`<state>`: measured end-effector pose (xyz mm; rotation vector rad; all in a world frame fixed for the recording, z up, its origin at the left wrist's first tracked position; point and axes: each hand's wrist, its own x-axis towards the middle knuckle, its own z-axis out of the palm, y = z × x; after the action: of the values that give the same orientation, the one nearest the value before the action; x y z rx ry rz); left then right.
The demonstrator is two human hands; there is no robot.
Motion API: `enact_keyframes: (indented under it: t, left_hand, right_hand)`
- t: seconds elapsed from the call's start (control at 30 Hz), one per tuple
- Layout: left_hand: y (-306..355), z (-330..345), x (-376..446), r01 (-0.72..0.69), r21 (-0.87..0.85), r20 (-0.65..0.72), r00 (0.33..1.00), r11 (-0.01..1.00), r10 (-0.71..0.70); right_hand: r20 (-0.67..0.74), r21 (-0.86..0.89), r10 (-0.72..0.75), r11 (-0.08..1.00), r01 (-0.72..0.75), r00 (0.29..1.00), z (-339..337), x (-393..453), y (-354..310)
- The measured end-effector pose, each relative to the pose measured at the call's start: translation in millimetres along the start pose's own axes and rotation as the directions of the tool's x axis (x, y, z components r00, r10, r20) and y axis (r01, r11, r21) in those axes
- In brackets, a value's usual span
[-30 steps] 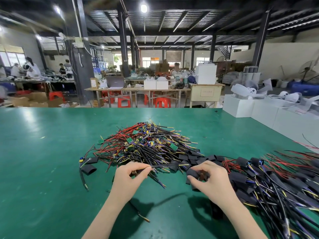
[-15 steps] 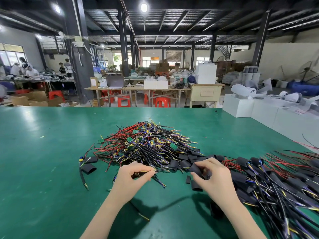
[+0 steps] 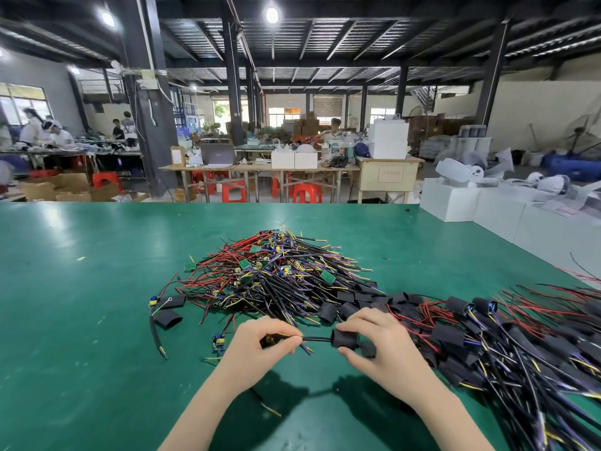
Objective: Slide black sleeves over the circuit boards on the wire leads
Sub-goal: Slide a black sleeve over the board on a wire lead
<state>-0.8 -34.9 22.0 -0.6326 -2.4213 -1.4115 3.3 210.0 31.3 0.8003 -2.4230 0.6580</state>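
Observation:
My left hand (image 3: 260,341) pinches a small circuit board at the end of a black wire lead (image 3: 316,339), mostly hidden by my fingers. My right hand (image 3: 379,345) pinches a black sleeve (image 3: 344,339) threaded on the same lead, a short way right of the board. A pile of bare boards with red, black and yellow wires (image 3: 276,275) lies just beyond my hands. To the right spreads a heap of leads with sleeves on them (image 3: 507,340). Loose black sleeves (image 3: 338,309) lie between the two heaps.
The work surface is a green mat (image 3: 81,320). Two loose sleeves and a wire lead (image 3: 167,317) lie left of the pile, and a bare blue board (image 3: 218,340) sits by my left hand. White boxes (image 3: 471,200) stand at the far right edge.
My right hand has brought the black sleeve onto the lead's black wire and both hands have drawn nearer to me, the lead stretched between them.

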Motion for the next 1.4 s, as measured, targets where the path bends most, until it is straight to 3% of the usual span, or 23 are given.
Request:
enact_keyframes:
  t: [0.13,0.27,0.47,0.6,0.77,0.97,1.27,1.4]
  left_hand:
    - [5,14,-3,-0.030,0.059,0.039,0.999,0.998,0.028]
    - [3,14,-5,0.027,0.068,0.197,0.979,0.997,-0.040]
    - [-10,2,-2,-0.034,0.341,0.202,0.979,0.939,-0.038]
    - [-10,10,-4,-0.035,0.297,0.211,0.977,0.954,-0.030]
    - [-9,13,-3,0.038,0.239,0.091,0.994,0.970,-0.062]
    - [-7,12,-2,0.131,0.135,0.151,0.977,0.982,-0.152]
    - [-4,12,-2,0.063,0.017,0.068,0.996,0.998,-0.064]
    - [-2,12,-2,0.021,0.050,0.043,0.999,0.999,-0.023]
  right_hand:
    - [0.012,0.087,-0.015,0.996,0.014,1.000,11,2,-14]
    - [0.015,0.090,0.005,0.996,-0.007,1.000,12,2,-14]
    - [0.023,0.115,0.056,0.992,-0.058,0.998,7,-2,-4]
    - [0.056,0.122,0.043,0.991,-0.050,0.997,13,-3,-5]
    - [0.080,0.153,0.045,0.987,-0.057,0.996,17,-2,-5]
    - [0.034,0.229,0.058,0.971,-0.065,0.998,14,-1,-7]
    - [0.069,0.226,0.058,0.971,-0.072,0.996,11,-1,-3]
    - [0.061,0.258,0.060,0.963,-0.073,0.996,12,0,-6]
